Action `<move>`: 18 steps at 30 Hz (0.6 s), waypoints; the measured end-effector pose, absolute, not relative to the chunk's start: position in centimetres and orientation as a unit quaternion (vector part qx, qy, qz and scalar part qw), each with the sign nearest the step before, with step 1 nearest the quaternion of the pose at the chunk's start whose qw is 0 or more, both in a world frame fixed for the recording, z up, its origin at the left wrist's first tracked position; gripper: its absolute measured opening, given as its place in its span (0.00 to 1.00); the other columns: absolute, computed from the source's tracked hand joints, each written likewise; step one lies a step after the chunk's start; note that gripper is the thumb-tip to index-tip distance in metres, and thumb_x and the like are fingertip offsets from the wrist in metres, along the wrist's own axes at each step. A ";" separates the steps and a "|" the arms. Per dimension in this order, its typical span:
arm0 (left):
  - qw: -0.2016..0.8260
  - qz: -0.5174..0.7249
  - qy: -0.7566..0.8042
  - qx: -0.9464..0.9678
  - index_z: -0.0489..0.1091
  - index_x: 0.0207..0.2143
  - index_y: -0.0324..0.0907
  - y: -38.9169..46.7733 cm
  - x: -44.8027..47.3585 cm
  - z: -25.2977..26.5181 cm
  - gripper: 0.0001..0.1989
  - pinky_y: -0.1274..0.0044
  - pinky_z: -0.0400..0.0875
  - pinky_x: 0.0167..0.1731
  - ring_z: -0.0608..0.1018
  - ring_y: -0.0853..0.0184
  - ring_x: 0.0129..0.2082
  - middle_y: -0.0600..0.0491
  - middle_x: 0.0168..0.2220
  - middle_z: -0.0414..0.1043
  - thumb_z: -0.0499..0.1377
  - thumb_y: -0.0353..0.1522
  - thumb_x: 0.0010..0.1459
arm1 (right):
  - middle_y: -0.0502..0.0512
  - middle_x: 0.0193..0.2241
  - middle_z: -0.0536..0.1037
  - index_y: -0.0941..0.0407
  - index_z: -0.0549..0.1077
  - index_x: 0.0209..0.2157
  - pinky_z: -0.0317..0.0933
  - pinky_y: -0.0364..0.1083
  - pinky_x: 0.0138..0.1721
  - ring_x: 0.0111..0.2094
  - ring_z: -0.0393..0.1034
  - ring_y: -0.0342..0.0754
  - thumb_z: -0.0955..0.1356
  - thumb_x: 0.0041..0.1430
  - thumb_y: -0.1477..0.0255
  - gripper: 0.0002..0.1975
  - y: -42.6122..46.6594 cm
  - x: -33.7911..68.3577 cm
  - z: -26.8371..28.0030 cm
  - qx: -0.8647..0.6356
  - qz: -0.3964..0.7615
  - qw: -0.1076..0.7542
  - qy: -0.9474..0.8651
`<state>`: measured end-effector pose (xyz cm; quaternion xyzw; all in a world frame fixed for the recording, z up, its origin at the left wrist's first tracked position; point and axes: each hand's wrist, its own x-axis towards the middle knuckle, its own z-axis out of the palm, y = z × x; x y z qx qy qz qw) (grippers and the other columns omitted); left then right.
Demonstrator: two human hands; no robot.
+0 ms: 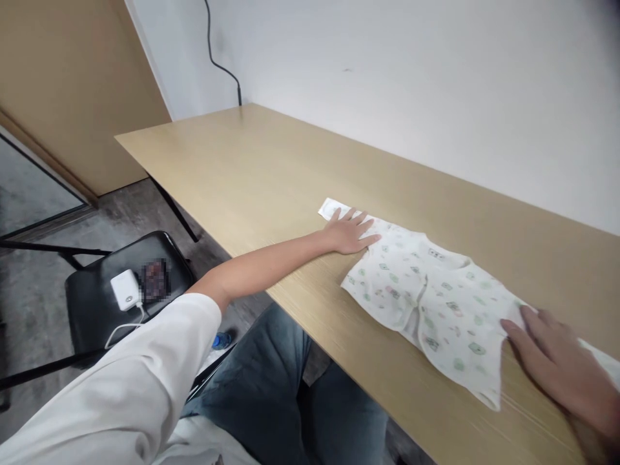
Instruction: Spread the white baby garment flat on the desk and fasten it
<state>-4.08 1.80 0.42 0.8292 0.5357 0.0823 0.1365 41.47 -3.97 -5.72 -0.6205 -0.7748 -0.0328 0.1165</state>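
Note:
A small white baby shirt [387, 281] with a green and brown print lies spread on the table, its sleeves stretched out to both sides. Its neckline faces the wall and its hem faces me. My left hand [349, 234] lies flat with fingers spread on the left sleeve, whose cuff shows beyond the fingertips. On the other side, my right hand [557, 355] rests over the right sleeve, fingers extended and slightly blurred. Part of that sleeve is hidden under the hand, and its end shows past the knuckles at the frame's edge.
The wooden table [232, 168] runs along a white wall [411, 84]. A black cable [223, 68] hangs at its far end. To the left stands a black chair [92, 316] with a white power bank [124, 289] and a blurred-out item. A blue-capped bottle [221, 340] is on the floor.

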 end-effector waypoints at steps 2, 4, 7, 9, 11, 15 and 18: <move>0.139 0.088 0.533 0.830 0.50 0.73 0.46 1.8 -4.1 0.5 0.39 0.52 0.35 0.72 0.43 0.52 0.76 0.49 0.76 0.42 0.35 0.55 0.68 | 0.83 0.66 0.62 0.69 0.62 0.68 0.55 0.64 0.62 0.69 0.53 0.72 0.46 0.62 0.39 0.54 -4.8 40.0 -4.8 -0.679 0.011 0.086 -0.729; 0.139 0.099 0.529 0.832 0.51 0.73 0.46 1.7 -4.1 0.5 0.38 0.52 0.35 0.71 0.44 0.50 0.75 0.49 0.76 0.43 0.36 0.55 0.69 | 0.77 0.71 0.54 0.69 0.59 0.69 0.49 0.62 0.68 0.73 0.45 0.69 0.47 0.64 0.40 0.52 -5.7 38.5 -3.9 -0.708 0.038 0.066 -0.702; 0.134 0.107 0.528 0.832 0.52 0.73 0.46 1.7 -4.2 0.5 0.38 0.50 0.36 0.71 0.45 0.49 0.75 0.47 0.75 0.45 0.37 0.54 0.69 | 0.72 0.72 0.54 0.67 0.58 0.70 0.46 0.62 0.71 0.73 0.45 0.67 0.48 0.66 0.45 0.47 -6.5 37.0 -2.9 -0.720 0.051 0.070 -0.689; 0.125 0.110 0.531 0.831 0.53 0.72 0.45 1.8 -4.3 0.3 0.38 0.49 0.37 0.70 0.45 0.49 0.75 0.47 0.75 0.46 0.36 0.54 0.69 | 0.69 0.72 0.55 0.62 0.58 0.70 0.48 0.65 0.70 0.73 0.46 0.66 0.51 0.68 0.47 0.42 -6.7 36.5 -2.7 -0.724 0.045 0.083 -0.683; 0.113 0.106 0.536 0.830 0.53 0.72 0.46 2.0 -4.4 0.2 0.37 0.50 0.37 0.70 0.45 0.50 0.75 0.49 0.75 0.46 0.35 0.53 0.69 | 0.66 0.72 0.55 0.59 0.58 0.71 0.48 0.65 0.70 0.73 0.47 0.65 0.52 0.69 0.48 0.40 -6.9 36.4 -2.6 -0.725 0.040 0.092 -0.681; 0.099 0.089 0.543 0.829 0.52 0.73 0.48 2.2 -4.4 0.1 0.37 0.51 0.38 0.70 0.45 0.52 0.75 0.51 0.76 0.44 0.34 0.53 0.70 | 0.62 0.73 0.53 0.56 0.56 0.72 0.45 0.64 0.71 0.74 0.43 0.63 0.52 0.70 0.48 0.38 -7.1 36.3 -2.4 -0.723 0.053 0.089 -0.683; 0.097 0.075 0.551 0.825 0.51 0.73 0.48 2.2 -4.4 0.4 0.37 0.49 0.38 0.70 0.44 0.52 0.76 0.52 0.76 0.42 0.33 0.54 0.69 | 0.61 0.74 0.51 0.55 0.55 0.72 0.43 0.64 0.72 0.74 0.41 0.63 0.51 0.70 0.47 0.39 -7.2 36.3 -2.3 -0.718 0.066 0.092 -0.687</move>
